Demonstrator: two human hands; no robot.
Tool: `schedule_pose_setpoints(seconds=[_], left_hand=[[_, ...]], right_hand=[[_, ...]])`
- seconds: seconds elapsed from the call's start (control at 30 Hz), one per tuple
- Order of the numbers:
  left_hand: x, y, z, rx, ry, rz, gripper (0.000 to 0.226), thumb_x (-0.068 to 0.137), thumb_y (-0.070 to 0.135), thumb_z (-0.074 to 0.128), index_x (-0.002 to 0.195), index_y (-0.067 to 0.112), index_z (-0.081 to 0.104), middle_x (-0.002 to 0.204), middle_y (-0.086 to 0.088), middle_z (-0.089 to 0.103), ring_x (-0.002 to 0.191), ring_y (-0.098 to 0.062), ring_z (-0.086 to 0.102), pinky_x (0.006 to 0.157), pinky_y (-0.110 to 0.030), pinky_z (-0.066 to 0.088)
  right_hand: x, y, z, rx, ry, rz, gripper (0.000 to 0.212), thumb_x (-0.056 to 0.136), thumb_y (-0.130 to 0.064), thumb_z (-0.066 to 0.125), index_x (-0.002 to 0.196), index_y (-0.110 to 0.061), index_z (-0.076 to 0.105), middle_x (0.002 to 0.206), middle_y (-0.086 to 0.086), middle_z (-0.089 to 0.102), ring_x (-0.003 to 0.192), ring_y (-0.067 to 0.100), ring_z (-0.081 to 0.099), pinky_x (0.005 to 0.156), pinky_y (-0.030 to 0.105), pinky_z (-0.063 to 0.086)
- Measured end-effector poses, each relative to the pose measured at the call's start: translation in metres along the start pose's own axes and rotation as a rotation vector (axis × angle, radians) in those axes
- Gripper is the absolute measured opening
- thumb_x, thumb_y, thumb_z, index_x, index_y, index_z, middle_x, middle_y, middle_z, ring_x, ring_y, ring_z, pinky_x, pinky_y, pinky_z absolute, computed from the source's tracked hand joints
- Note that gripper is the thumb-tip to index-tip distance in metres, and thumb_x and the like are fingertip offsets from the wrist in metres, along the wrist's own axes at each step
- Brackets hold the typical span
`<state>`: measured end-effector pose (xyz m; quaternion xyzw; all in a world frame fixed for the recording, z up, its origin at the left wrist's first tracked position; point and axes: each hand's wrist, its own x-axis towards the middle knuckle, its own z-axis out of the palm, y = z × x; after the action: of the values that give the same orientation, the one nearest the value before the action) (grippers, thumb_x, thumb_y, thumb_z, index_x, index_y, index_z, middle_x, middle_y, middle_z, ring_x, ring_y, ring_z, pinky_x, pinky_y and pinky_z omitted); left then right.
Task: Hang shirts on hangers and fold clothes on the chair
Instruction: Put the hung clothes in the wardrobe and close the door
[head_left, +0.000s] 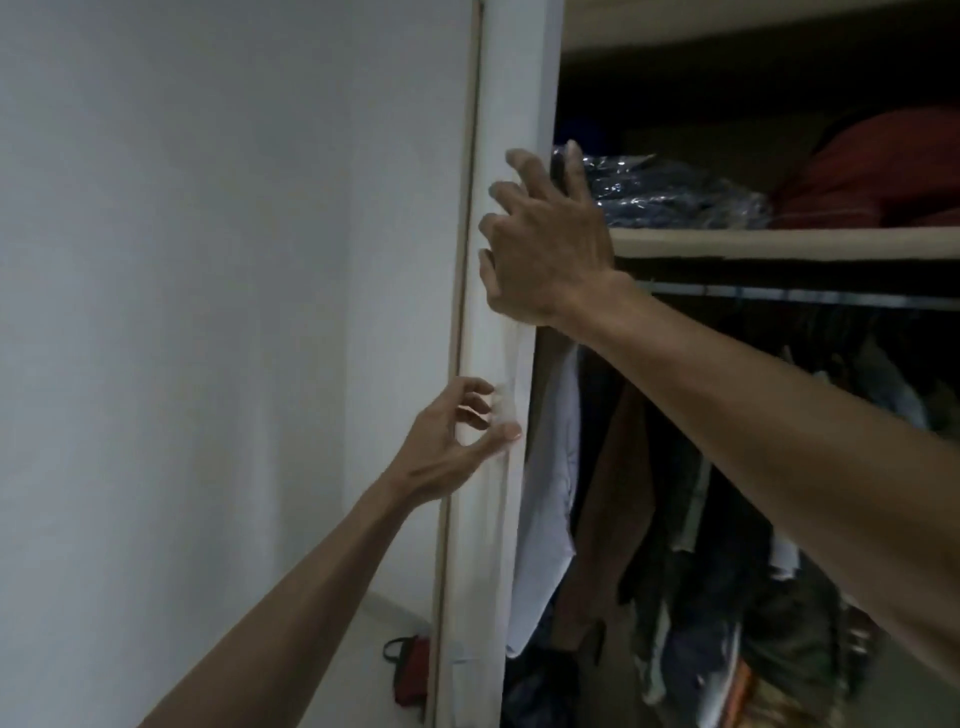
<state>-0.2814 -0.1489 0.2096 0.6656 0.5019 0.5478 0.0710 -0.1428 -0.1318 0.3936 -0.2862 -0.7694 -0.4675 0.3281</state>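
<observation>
here, both hands: left (457, 441) pinches smooth white door edge (498, 364), right (545, 244) spread flat.

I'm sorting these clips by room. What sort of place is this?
Most likely a bedroom, at an open wardrobe: clothes hang from a rail, and a shelf above holds packed garments.

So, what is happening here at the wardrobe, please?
A person stands at an open wardrobe. The right hand rests with spread fingers on the white edge panel, at the level of the shelf. The left hand, lower down, pinches a white garment hanging against that edge. Inside, dark clothes hang under the rail. Whether the white garment is already on a hanger cannot be seen.
</observation>
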Motion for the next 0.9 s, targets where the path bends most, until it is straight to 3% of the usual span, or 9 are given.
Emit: schedule_pose_setpoints(seconds=[0.13, 0.23, 0.3, 0.43, 0.67, 0.9], left_hand=[[0.031, -0.008, 0.061, 0.125, -0.024, 0.105, 0.085, 0.070, 0.075, 0.068, 0.137, 0.034, 0.036, 0.132, 0.013, 0.042, 0.116, -0.006, 0.050, 0.086, -0.027, 0.053], [0.052, -0.015, 0.095, 0.267, -0.036, 0.155, 0.109, 0.065, 0.078, 0.070, 0.151, 0.037, 0.017, 0.155, 0.011, 0.021, 0.141, -0.017, 0.028, 0.110, -0.038, 0.037], [0.068, -0.016, 0.116, 0.326, -0.056, 0.159, 0.125, 0.061, 0.080, 0.070, 0.155, 0.040, -0.001, 0.164, 0.011, -0.002, 0.151, -0.022, 0.006, 0.116, -0.047, 0.026], [0.106, -0.014, 0.152, 0.472, -0.084, 0.214, 0.137, 0.057, 0.081, 0.071, 0.151, 0.044, -0.022, 0.161, 0.010, -0.031, 0.150, -0.022, -0.024, 0.122, -0.057, 0.012], [0.153, -0.024, 0.209, 0.549, -0.096, 0.184, 0.135, 0.063, 0.071, 0.076, 0.149, 0.045, -0.025, 0.154, 0.014, -0.042, 0.144, -0.022, -0.036, 0.117, -0.066, 0.010], [0.183, -0.039, 0.241, 0.625, -0.075, 0.140, 0.133, 0.069, 0.060, 0.078, 0.150, 0.042, -0.025, 0.154, 0.011, -0.043, 0.143, -0.023, -0.039, 0.116, -0.068, 0.011]], right_hand=[[-0.036, 0.063, 0.020, -0.121, -0.076, 0.045, 0.044, 0.091, -0.037, 0.057, 0.129, -0.016, 0.060, 0.156, 0.012, 0.033, 0.151, 0.031, 0.012, 0.115, 0.066, 0.005], [-0.057, 0.099, 0.042, -0.145, -0.152, 0.082, 0.058, 0.098, -0.041, 0.045, 0.150, -0.017, 0.036, 0.165, 0.010, 0.012, 0.153, 0.027, -0.004, 0.116, 0.065, 0.000], [-0.067, 0.121, 0.058, -0.176, -0.216, 0.115, 0.063, 0.101, -0.045, 0.036, 0.157, -0.019, 0.020, 0.167, 0.006, 0.001, 0.152, 0.025, -0.013, 0.117, 0.063, -0.003], [-0.081, 0.157, 0.097, -0.230, -0.310, 0.158, 0.065, 0.104, -0.046, 0.026, 0.159, -0.023, 0.001, 0.166, 0.000, -0.014, 0.150, 0.023, -0.022, 0.119, 0.062, -0.004], [-0.087, 0.202, 0.155, -0.201, -0.385, 0.204, 0.066, 0.105, -0.041, 0.027, 0.158, -0.025, -0.009, 0.164, -0.002, -0.021, 0.149, 0.022, -0.024, 0.119, 0.059, -0.006], [-0.092, 0.229, 0.201, -0.168, -0.455, 0.211, 0.076, 0.102, -0.018, 0.041, 0.157, -0.026, -0.011, 0.163, -0.001, -0.023, 0.149, 0.022, -0.024, 0.119, 0.056, -0.004]])
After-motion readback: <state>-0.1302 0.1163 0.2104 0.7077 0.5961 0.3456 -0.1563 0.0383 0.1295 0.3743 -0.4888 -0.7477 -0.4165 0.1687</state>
